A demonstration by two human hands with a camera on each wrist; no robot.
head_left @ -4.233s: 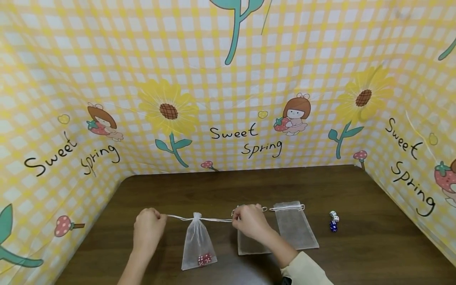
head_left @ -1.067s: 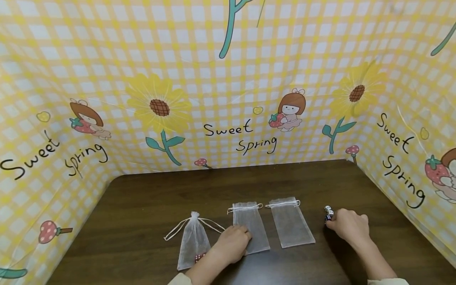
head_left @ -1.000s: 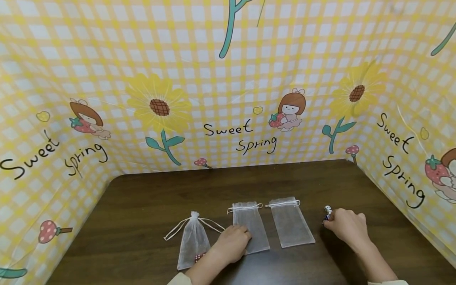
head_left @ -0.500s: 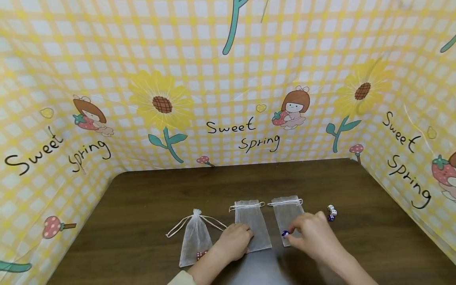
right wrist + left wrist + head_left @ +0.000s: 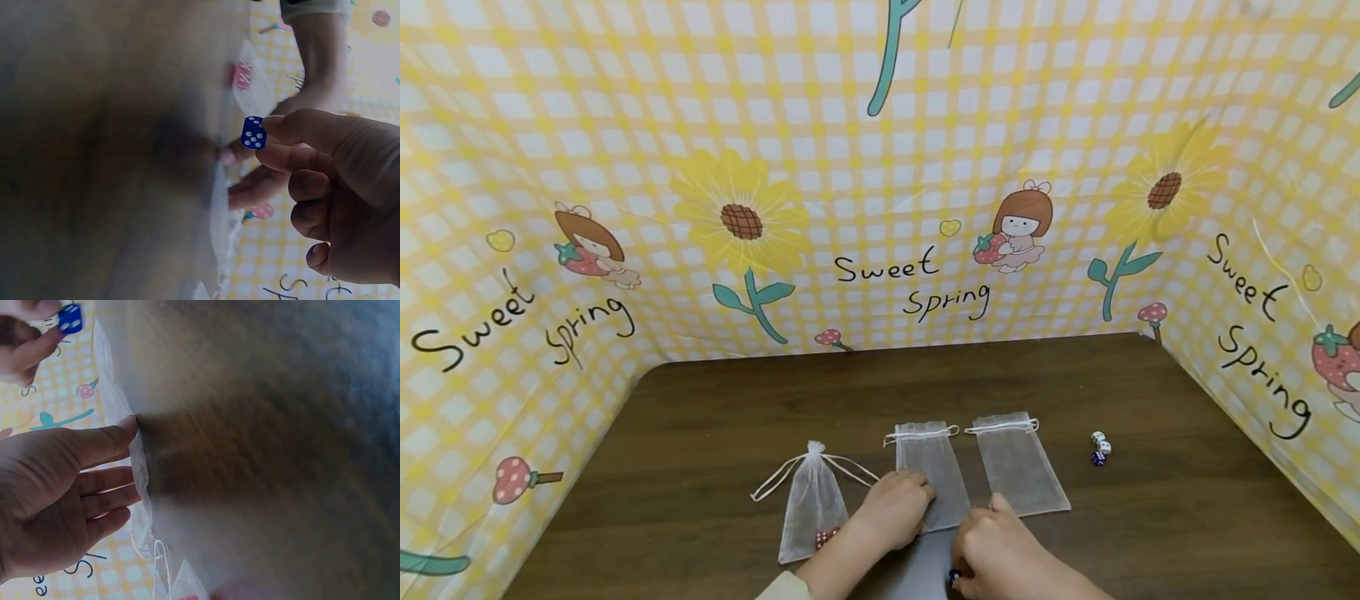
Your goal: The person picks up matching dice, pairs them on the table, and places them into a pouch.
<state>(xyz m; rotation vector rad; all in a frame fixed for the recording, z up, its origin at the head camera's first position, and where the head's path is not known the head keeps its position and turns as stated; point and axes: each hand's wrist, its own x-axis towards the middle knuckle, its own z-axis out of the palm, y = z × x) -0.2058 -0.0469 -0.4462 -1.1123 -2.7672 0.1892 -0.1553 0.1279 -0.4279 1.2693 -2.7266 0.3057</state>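
My left hand (image 5: 897, 507) rests on the middle white mesh drawstring bag (image 5: 936, 467). In the left wrist view its fingers (image 5: 109, 500) are fairly straight, their tips and the thumb tip against the bag. Near that bag's bottom edge, my right hand (image 5: 1000, 550) pinches a blue die (image 5: 253, 132) with white dots between thumb and forefinger. The die (image 5: 70, 319) is held above the table in both wrist views. A second flat mesh bag (image 5: 1022, 471) lies to the right. At the left, a gathered mesh bag (image 5: 808, 500) holds red dice (image 5: 826, 537), partly covered by my left forearm.
Two white dice (image 5: 1101, 442) and another blue die (image 5: 1098, 458) lie in a small cluster at the right of the dark wooden table (image 5: 760, 400). A yellow-checked cloth (image 5: 880, 167) stands around the back and sides.
Earlier both hands pulled the left bag's cords apart. Since then, the right hand has taken a blue die from the cluster and carried it left and nearer; the left hand has moved onto the middle bag.
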